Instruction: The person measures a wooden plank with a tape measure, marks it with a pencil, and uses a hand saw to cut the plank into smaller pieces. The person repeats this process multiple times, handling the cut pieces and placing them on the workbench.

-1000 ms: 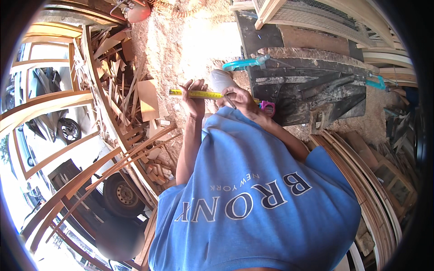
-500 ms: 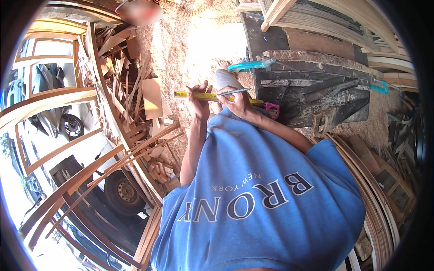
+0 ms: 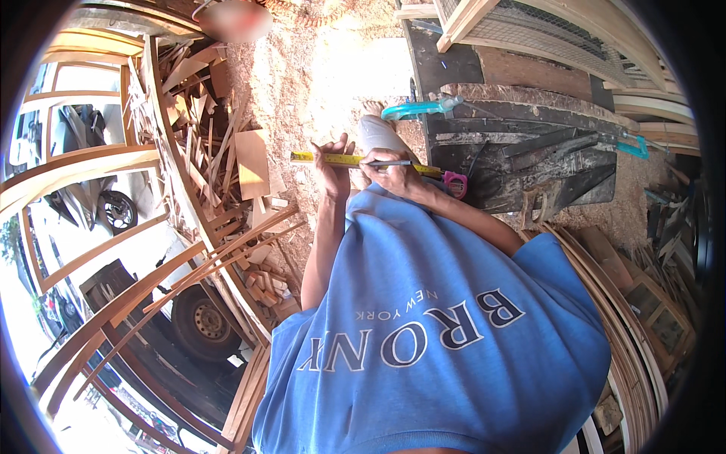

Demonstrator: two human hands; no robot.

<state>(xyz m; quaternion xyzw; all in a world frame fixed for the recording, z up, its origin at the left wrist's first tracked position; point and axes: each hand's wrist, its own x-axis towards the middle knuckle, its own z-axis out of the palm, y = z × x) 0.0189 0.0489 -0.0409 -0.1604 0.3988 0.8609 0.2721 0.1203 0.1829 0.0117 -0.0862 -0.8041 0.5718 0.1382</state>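
"The yellow, pink-cased tape measure (image 3: pixel 348 160)?"
"Stretched out by the black worktop's (image 3: pixel 485 193) left edge."
"Gripped how?"
"Left hand (image 3: pixel 331 174) half-curled, holding it; right hand (image 3: pixel 397 178) pinching a slim dark pen (image 3: pixel 391 163), perhaps the tape measure too."

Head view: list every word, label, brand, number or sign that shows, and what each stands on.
Blue fabric shirt: large, dark, pale-outlined capitals, upside down in this view; legible, wording withheld.
Same shirt: a smaller pale line of capitals beside them; wording withheld.
Yellow, ribbon-like tape-measure blade: any numbers are too small and blurred to read.
Rounded pink tape-measure case: nothing on it can be read.
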